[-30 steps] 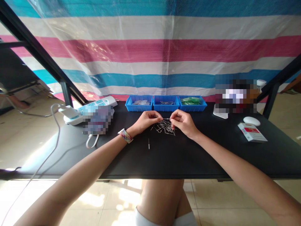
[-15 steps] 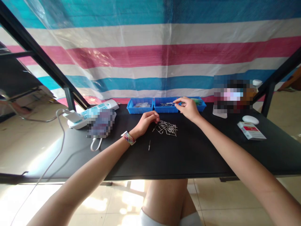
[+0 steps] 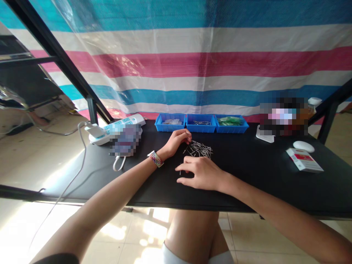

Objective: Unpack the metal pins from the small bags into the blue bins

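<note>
The right hand (image 3: 202,175) lay palm down on the black surface (image 3: 247,172), fingers spread apart and gripping nothing, its index fingertip just beside a stray pin (image 3: 180,169). Just beyond lay the loose pile of metal pins (image 3: 200,149). The left hand (image 3: 177,139) rested at the pile's left edge, fingers curled in; whether it pinched a pin could not be told. Farther back, three blue trays (image 3: 201,129) stood in a row.
</note>
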`<action>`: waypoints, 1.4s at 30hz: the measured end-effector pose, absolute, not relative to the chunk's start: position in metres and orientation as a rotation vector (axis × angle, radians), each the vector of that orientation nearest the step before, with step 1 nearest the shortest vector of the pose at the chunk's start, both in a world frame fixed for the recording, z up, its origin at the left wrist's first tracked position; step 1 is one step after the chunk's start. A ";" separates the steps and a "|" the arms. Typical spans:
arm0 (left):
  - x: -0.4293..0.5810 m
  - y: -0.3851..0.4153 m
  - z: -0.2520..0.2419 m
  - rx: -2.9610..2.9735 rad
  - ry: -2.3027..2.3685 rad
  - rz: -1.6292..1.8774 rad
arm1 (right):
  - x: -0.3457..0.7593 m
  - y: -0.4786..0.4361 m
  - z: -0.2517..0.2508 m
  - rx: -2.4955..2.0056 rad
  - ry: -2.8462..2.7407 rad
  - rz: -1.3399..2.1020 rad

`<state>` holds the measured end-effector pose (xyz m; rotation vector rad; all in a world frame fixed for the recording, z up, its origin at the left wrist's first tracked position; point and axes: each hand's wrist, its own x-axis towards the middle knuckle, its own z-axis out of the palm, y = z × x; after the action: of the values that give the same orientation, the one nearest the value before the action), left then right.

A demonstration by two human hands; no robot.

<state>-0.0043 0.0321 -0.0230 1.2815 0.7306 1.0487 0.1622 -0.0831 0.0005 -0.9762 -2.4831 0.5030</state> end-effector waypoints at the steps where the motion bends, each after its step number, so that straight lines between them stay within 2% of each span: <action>1: -0.004 0.032 -0.023 1.292 0.731 1.044 | 0.156 -0.087 -0.002 -1.017 -2.519 0.441; 4: -0.004 0.032 -0.023 1.290 0.731 1.051 | 0.150 -0.086 -0.007 -1.046 -2.593 0.322; 12: -0.006 0.031 -0.020 1.323 0.738 1.005 | 0.173 -0.060 -0.003 -1.088 -2.362 0.333; 18: -0.004 0.033 -0.021 1.208 0.705 1.043 | 0.155 -0.072 -0.014 -0.772 -2.566 0.110; 27: -0.008 0.039 -0.018 1.040 0.666 1.035 | 0.158 -0.077 -0.019 -0.723 -2.533 0.194; 34: -0.008 0.040 -0.020 1.047 0.661 1.017 | 0.155 -0.070 -0.027 -0.889 -2.463 -0.021; 42: -0.007 0.039 -0.019 1.039 0.654 1.032 | 0.166 -0.059 -0.028 -0.733 -2.551 -0.041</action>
<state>-0.0072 0.0387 -0.0191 1.0387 0.6545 1.0319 0.1657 -0.0586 -0.0276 -0.7334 -2.5507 -0.0410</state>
